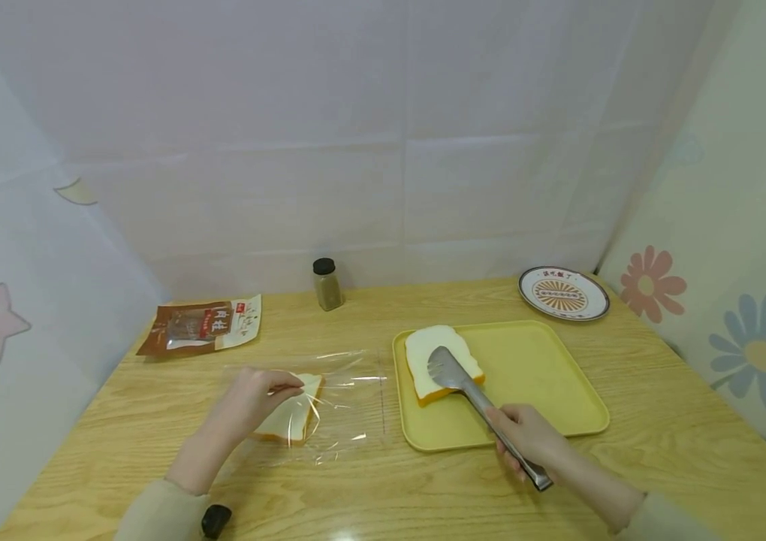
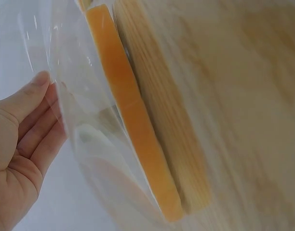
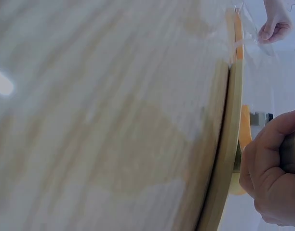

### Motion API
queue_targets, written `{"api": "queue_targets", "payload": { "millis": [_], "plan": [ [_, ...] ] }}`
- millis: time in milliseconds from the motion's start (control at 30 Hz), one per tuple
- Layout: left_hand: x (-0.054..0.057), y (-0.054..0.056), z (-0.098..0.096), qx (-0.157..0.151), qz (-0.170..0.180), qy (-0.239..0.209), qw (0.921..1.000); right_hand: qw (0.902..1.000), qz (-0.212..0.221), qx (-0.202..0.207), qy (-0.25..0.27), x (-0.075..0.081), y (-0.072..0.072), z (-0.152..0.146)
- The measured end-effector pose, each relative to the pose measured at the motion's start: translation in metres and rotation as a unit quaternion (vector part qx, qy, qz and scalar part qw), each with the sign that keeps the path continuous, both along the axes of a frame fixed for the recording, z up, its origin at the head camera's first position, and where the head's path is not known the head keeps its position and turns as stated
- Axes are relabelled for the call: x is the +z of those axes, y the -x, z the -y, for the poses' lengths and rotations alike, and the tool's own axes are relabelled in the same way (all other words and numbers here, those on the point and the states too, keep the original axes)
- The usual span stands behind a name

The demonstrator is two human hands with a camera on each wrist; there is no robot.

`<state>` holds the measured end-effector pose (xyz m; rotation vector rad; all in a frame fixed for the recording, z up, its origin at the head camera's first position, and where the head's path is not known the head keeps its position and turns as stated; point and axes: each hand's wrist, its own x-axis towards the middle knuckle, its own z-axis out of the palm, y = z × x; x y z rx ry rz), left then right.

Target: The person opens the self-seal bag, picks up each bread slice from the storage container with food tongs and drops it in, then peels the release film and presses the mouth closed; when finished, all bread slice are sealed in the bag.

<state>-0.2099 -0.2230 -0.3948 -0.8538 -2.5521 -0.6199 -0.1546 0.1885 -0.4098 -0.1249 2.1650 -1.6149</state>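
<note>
My left hand (image 1: 254,402) pinches the film of a clear plastic bag (image 1: 359,406) between thumb and fingers. A slice of bread (image 1: 278,422) with an orange crust lies flat at the bag's left part; its crust side shows close up in the left wrist view. Around the handle of metal tongs (image 1: 449,372), my right hand (image 1: 528,436) has its fingers curled. The broad upper end of the tongs lies over a second bread slice (image 1: 426,344), which sits at the left side of a yellow tray (image 1: 532,376). The tongs' lower arm is hidden.
Behind the bag lies a brown and white food packet (image 1: 203,327). A spice jar with a black lid (image 1: 327,285) stands near the back wall. At the back right is a patterned plate (image 1: 564,293). A small black object (image 1: 215,520) shows beside the left sleeve.
</note>
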Motion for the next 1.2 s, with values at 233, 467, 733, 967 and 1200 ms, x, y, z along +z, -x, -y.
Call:
{"api": "queue_targets", "payload": {
  "millis": [233,467,733,967,1200],
  "plan": [
    [0.001,-0.001,0.001,0.003,0.008,0.001,1.0000,0.9994,-0.005,0.022,-0.027,0.007,0.012,-0.008],
    [0.000,-0.001,0.001,0.000,0.003,0.006,1.0000,0.9975,-0.023,0.030,-0.059,0.013,0.017,-0.010],
    [0.001,-0.001,0.002,-0.005,0.005,0.002,1.0000,0.9879,-0.072,0.000,-0.137,0.017,0.018,-0.013],
    [0.002,-0.001,0.001,0.006,0.006,0.009,0.9999,0.9794,-0.108,-0.031,-0.168,0.015,0.020,-0.016],
    [0.001,0.001,0.002,0.005,-0.003,-0.005,1.0000,0.9905,-0.087,-0.004,-0.106,0.018,0.024,-0.033]
  ]
}}
